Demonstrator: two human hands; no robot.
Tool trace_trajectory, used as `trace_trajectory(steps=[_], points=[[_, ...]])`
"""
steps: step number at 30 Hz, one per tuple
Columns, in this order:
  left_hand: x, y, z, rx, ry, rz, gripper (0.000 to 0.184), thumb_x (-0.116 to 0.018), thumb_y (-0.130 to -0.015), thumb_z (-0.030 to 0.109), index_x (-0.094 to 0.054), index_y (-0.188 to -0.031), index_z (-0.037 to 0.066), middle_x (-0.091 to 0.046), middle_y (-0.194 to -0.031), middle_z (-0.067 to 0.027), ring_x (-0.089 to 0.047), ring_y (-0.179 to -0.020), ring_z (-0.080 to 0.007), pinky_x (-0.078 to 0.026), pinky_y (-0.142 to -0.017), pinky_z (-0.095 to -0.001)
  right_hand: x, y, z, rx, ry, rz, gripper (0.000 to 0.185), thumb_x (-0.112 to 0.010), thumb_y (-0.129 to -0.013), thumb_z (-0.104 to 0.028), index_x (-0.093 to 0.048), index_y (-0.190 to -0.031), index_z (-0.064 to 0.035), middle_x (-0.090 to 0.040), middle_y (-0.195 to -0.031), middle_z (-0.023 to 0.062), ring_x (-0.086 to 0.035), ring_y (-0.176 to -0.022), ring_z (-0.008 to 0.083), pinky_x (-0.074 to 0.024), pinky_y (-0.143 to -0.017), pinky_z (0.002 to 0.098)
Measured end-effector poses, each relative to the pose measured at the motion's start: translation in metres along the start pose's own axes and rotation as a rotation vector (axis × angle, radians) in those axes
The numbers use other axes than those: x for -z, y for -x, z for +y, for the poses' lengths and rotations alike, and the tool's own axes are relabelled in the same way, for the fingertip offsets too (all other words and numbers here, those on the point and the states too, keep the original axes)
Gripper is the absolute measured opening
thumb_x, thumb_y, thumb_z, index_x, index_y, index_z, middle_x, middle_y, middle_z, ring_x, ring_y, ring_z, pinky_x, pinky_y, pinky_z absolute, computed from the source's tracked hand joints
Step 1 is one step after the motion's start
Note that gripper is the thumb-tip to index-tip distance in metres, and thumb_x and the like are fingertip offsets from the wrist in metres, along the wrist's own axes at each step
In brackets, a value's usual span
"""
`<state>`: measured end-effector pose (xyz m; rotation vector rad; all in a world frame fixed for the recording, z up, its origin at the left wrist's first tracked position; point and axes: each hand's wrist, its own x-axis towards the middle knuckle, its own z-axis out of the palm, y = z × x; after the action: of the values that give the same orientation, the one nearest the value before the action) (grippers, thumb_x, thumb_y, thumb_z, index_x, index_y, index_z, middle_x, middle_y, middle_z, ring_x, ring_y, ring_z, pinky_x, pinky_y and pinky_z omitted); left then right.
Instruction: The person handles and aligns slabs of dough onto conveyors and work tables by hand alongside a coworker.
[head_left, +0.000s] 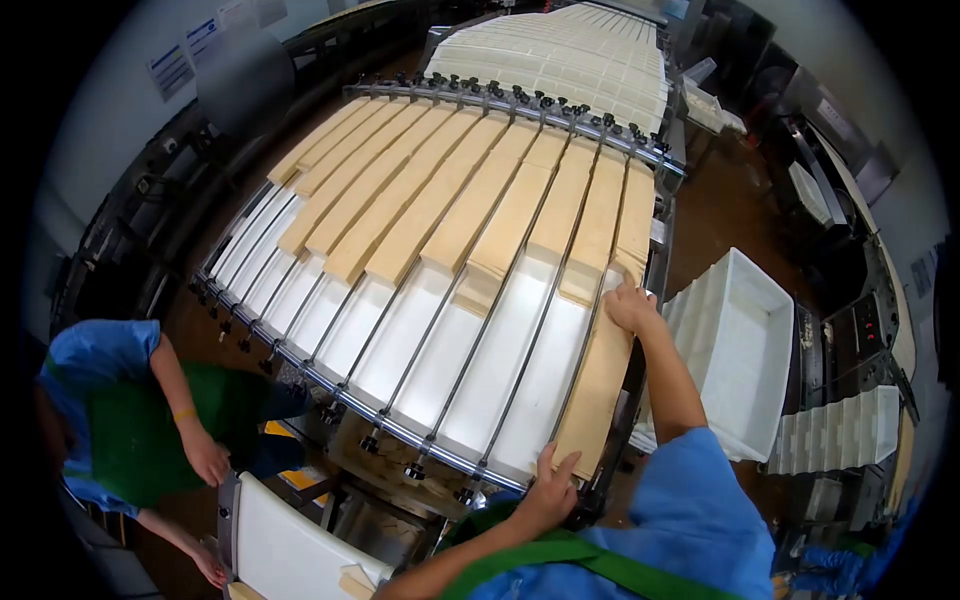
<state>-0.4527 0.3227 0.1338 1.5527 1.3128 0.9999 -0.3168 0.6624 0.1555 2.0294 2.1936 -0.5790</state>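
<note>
A long pale yellow slab [597, 390], with the look of stacked dough sheets, lies in the rightmost lane of a white belt table [420, 350]. My left hand [548, 492] grips its near end, thumb and fingers at the end and edge. At its far end, my right hand [630, 303] has its fingers curled down onto the slab, close to another layered slab [630, 215] farther up the lane. Similar slabs [395, 225] fill the far part of the other lanes, their near ends staggered. Thin dark rods [465, 365] separate the lanes.
A co-worker [150, 420] in a green apron stands at left, hands by a smaller white belt [300, 540]. White crates [745, 350] stand at right. Black knobs [415, 470] line the near metal bar; a white lattice conveyor [560, 60] runs behind.
</note>
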Motion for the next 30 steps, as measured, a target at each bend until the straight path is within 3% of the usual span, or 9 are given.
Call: trace_trajectory(steps=[6, 10, 13, 16, 18, 21, 23, 25, 30], points=[[-0.011, -0.033, -0.013, -0.143, -0.122, 0.086, 0.059, -0.053, -0.079, -0.006, -0.039, -0.135, 0.006, -0.018, -0.136, -0.0376, -0.050, -0.106, -0.0508, -0.046, -0.089, -0.0450, -0.014, -0.018, 0.013, 0.106, 0.010, 0.316, 0.051, -0.041, -0.088, -0.027, -0.048, -0.128, 0.0020, -0.036, -0.145, 0.0183, -0.032, -0.134, 0.0355, -0.0212, -0.109, 0.0500], [-0.014, -0.062, -0.025, -0.007, -0.065, 0.008, 0.061, -0.050, -0.078, -0.008, -0.039, -0.136, 0.008, -0.015, -0.139, -0.0369, -0.049, -0.109, -0.0515, -0.045, -0.090, -0.0455, -0.002, -0.002, 0.003, 0.127, -0.006, 0.445, 0.050, -0.051, -0.086, -0.028, -0.048, -0.129, -0.0009, -0.035, -0.144, 0.0183, -0.029, -0.135, 0.0361, -0.0204, -0.109, 0.0520], [-0.004, -0.083, -0.026, -0.205, -0.231, 0.043, 0.062, -0.049, -0.078, -0.009, -0.039, -0.136, 0.009, -0.011, -0.143, -0.0343, -0.048, -0.112, -0.0511, -0.045, -0.090, -0.0465, -0.017, 0.002, -0.003, 0.092, 0.016, 0.568, 0.054, -0.052, -0.087, -0.032, -0.045, -0.132, -0.0023, -0.033, -0.145, 0.0191, -0.027, -0.136, 0.0374, -0.0193, -0.109, 0.0535], [0.020, -0.064, -0.006, 0.046, -0.023, -0.086, 0.061, -0.046, -0.077, -0.010, -0.040, -0.135, 0.008, -0.007, -0.147, -0.0311, -0.043, -0.118, -0.0511, -0.045, -0.091, -0.0469, -0.033, 0.014, -0.005, 0.104, 0.038, 0.573, 0.058, -0.052, -0.088, -0.035, -0.041, -0.135, -0.0030, -0.032, -0.146, 0.0201, -0.024, -0.137, 0.0383, -0.0187, -0.109, 0.0547], [0.040, -0.043, -0.003, 0.023, -0.011, 0.032, 0.061, -0.044, -0.076, -0.010, -0.041, -0.135, 0.008, -0.013, -0.147, -0.0284, -0.044, -0.120, -0.0475, -0.045, -0.092, -0.0446, -0.034, 0.029, -0.018, 0.180, 0.035, 0.578, 0.060, -0.053, -0.088, -0.036, -0.040, -0.135, -0.0019, -0.036, -0.143, 0.0204, -0.029, -0.134, 0.0396, -0.0210, -0.107, 0.0556], [0.075, 0.004, -0.003, 0.103, -0.041, 0.328, 0.062, -0.045, -0.075, -0.007, -0.041, -0.135, 0.007, -0.021, -0.146, -0.0231, -0.042, -0.124, -0.0409, -0.047, -0.086, -0.0361, -0.066, 0.022, -0.023, 0.486, -0.064, 0.738, 0.055, -0.065, -0.074, -0.026, -0.051, -0.121, 0.0004, -0.053, -0.123, 0.0223, -0.048, -0.115, 0.0376, -0.0374, -0.091, 0.0477], [0.092, 0.040, -0.011, 0.083, -0.183, 0.621, 0.058, -0.046, -0.075, -0.005, -0.043, -0.133, 0.004, -0.029, -0.140, -0.0223, -0.038, -0.125, -0.0384, -0.042, -0.092, -0.0344, -0.077, 0.044, -0.048, 0.745, -0.365, 0.729, 0.056, -0.055, -0.085, -0.038, -0.050, -0.124, 0.0024, -0.054, -0.119, 0.0226, -0.050, -0.109, 0.0401, -0.0358, -0.092, 0.0490], [0.107, 0.079, -0.019, 0.132, -0.181, 0.825, 0.057, -0.046, -0.075, -0.005, -0.043, -0.132, 0.003, -0.031, -0.138, -0.0225, -0.035, -0.127, -0.0389, -0.042, -0.093, -0.0348, -0.088, 0.075, -0.074, 0.784, -0.327, 0.634, 0.051, -0.048, -0.093, -0.035, -0.047, -0.129, 0.0009, -0.050, -0.128, 0.0206, -0.042, -0.122, 0.0375, -0.0261, -0.103, 0.0478], [0.125, 0.147, -0.038, 0.400, -0.138, 1.149, 0.070, -0.053, -0.081, -0.001, -0.026, -0.145, 0.009, -0.006, -0.149, -0.0251, -0.026, -0.134, -0.0433, -0.033, -0.105, -0.0408, -0.112, 0.146, -0.150, 0.951, -0.378, 0.424, 0.049, -0.044, -0.095, -0.033, -0.043, -0.134, -0.0036, -0.048, -0.134, 0.0146, -0.039, -0.127, 0.0314, -0.0189, -0.107, 0.0436]])
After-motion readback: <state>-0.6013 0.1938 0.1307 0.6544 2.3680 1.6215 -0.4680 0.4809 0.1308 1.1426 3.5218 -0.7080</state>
